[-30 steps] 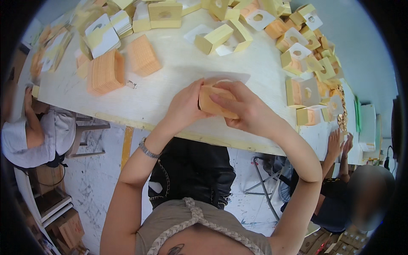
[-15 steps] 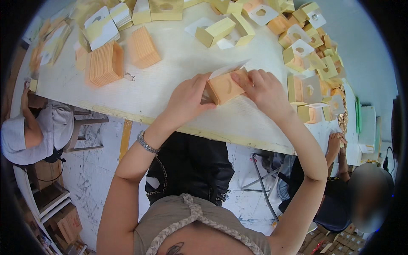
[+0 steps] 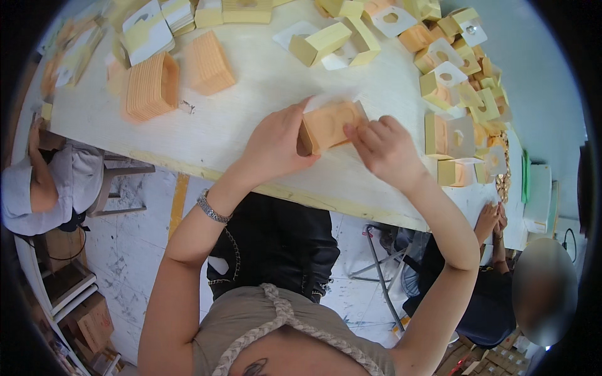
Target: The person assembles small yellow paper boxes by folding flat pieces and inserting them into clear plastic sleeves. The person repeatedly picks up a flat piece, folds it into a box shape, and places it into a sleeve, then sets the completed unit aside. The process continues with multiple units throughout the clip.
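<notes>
— Holding anything, those hands?
— Both. The left hand (image 3: 276, 147) curls around the near end of a small tan carton (image 3: 329, 125), fingers closed on it; the right hand (image 3: 384, 149) pinches its far side.
— Where is the carton?
— Over the pale table (image 3: 251, 94), near its front edge. A white slip (image 3: 332, 99) seems tucked behind it, though that's unclear.
— Anything else?
— Orange stacks (image 3: 150, 86) well left of the carton; folded boxes (image 3: 448, 135) just right.

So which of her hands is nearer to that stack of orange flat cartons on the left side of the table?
Left. The left hand holds the small orange box's left end, on the side toward the stack. The right hand sits beyond the box, farther away.
</notes>
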The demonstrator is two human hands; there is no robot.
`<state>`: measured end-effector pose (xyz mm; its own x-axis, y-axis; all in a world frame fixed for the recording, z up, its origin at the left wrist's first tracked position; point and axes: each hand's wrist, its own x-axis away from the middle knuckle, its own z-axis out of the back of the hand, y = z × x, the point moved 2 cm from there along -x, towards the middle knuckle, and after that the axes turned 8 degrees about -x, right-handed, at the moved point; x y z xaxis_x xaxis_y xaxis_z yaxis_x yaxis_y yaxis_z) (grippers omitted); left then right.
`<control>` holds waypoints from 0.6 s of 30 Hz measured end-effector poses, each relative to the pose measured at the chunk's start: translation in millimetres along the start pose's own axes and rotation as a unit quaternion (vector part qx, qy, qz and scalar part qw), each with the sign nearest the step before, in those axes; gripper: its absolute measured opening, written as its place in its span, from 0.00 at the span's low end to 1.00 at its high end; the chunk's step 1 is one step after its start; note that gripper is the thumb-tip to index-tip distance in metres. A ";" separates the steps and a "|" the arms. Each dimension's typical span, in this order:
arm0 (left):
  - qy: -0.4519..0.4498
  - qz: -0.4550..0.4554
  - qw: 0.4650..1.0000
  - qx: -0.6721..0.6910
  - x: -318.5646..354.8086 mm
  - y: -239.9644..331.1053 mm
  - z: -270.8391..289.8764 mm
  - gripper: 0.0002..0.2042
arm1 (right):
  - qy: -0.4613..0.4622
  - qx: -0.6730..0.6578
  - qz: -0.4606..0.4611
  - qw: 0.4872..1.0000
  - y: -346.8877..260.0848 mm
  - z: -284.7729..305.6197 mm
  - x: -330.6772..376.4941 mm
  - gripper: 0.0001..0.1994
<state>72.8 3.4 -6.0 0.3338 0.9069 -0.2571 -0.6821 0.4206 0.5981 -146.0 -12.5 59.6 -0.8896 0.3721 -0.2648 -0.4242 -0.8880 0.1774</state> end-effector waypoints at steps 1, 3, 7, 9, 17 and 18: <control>0.005 -0.006 1.000 -0.004 0.6 0.6 -0.4 0.45 | -0.007 0.011 0.003 1.000 -3.9 -4.6 3.8 0.19; 0.016 -0.017 1.000 -0.013 -0.7 1.5 -0.5 0.45 | -0.033 0.014 -0.006 0.999 -8.6 -5.4 3.6 0.20; 0.021 -0.026 0.999 -0.018 -1.0 0.5 0.0 0.45 | -0.077 0.008 -0.052 0.996 -28.0 10.4 -13.8 0.21; 0.044 -0.035 0.998 -0.016 -1.2 -2.2 -1.4 0.45 | -0.023 -0.025 -0.064 0.997 -35.9 12.2 -24.4 0.21; 0.018 -0.020 1.000 -0.011 1.4 -2.4 0.5 0.46 | 0.093 -0.174 -0.075 0.977 -37.4 -14.3 -29.6 0.18; 0.020 -0.019 0.999 -0.019 2.3 -2.7 0.5 0.47 | 0.082 -0.184 -0.085 0.976 -38.0 -13.3 -31.4 0.17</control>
<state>75.7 4.4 -7.7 0.3335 0.8905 -0.3096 -0.6940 0.4542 0.5587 -99.8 6.0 48.5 -0.7601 0.5013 -0.4134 -0.4477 -0.8652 -0.2260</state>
